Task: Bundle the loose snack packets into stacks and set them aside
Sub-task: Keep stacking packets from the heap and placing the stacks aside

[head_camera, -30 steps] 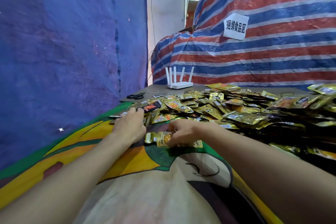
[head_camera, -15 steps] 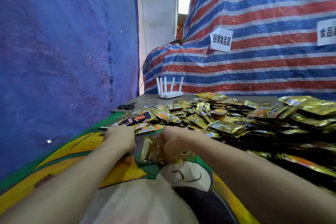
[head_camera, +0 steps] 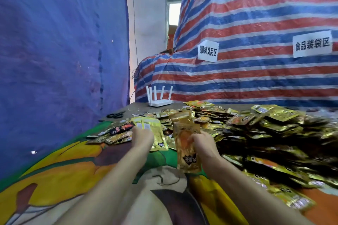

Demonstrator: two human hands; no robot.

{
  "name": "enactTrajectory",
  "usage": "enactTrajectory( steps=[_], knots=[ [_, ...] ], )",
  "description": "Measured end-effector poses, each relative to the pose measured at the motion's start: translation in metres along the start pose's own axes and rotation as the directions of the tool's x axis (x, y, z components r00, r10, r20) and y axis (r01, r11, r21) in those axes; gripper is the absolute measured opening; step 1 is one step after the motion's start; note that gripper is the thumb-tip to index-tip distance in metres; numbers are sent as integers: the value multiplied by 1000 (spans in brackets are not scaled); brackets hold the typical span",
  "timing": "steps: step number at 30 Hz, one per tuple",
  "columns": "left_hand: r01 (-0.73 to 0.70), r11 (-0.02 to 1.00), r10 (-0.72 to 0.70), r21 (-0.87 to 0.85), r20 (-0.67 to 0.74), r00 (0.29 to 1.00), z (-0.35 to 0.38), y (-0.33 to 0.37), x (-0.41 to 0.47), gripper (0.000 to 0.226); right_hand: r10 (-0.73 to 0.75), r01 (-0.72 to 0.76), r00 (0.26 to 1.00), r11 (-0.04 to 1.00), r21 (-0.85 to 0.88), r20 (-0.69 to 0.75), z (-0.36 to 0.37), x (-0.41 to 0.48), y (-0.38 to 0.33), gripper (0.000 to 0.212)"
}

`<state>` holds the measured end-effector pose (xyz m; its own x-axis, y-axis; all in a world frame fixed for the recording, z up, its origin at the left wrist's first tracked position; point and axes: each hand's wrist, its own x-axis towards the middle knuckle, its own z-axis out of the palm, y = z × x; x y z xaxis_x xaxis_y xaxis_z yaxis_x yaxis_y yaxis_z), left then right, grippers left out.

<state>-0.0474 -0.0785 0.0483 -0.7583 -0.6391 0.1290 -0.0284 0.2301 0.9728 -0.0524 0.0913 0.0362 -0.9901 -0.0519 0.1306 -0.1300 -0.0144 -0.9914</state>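
In the head view, the left hand (head_camera: 142,138) grips gold packets (head_camera: 156,131) and the right hand (head_camera: 204,144) pinches an orange stack (head_camera: 185,149), both held over the middle of the worktop (head_camera: 102,168) beside the loose heap (head_camera: 265,129) reaching its right edge, where slick foil may fan out and slip back.

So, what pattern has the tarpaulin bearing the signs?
Red, blue, white stripes on the tarpaulin, head view.

packet heap (head_camera: 265,133) blocks right; printed cloth (head_camera: 64,175) lies open left.

My left hand (head_camera: 142,139) grips gold packets (head_camera: 155,133), right hand (head_camera: 204,145) grips orange packets (head_camera: 185,144); loose pile (head_camera: 274,129) at 2 o'clock.
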Motion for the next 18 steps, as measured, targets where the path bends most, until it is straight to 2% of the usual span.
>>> enactTrajectory(
  steps=[3, 6, 7, 8, 12, 15, 18],
  knots=[
    [158, 908, -178, -387, -15, 984, 30, -18, -23, 35, -57, 56, 998, 998, 27, 14, -15, -8, 13, 24],
    [336, 701, -361, -629, 92, 928, 39, -29, -29, 17, -115, 114, 993, 992, 52, 18, -24, -6, 16, 25],
    [362, 644, -375, -674, 134, 917, 37, -28, -27, 12, -116, 114, 993, 991, 76, 13, -24, -5, 14, 24],
    [358, 632, -368, -688, 140, 919, 36, -29, -25, 11, -109, 108, 994, 990, 91, 7, -25, -4, 14, 23],
    [261, 740, -267, -620, 86, 960, 30, -31, -23, 15, -101, 98, 994, 991, 88, 31, -26, -3, 16, 17],
    [213, 826, -175, -522, 122, 977, 32, -33, -26, 30, -95, 94, 994, 995, 28, 45, -27, 0, 19, 17],
    [130, 899, -68, -418, 158, 985, 36, -36, -28, 28, -115, 114, 991, 993, 16, 62, -28, 2, 22, 14]
  ],
)
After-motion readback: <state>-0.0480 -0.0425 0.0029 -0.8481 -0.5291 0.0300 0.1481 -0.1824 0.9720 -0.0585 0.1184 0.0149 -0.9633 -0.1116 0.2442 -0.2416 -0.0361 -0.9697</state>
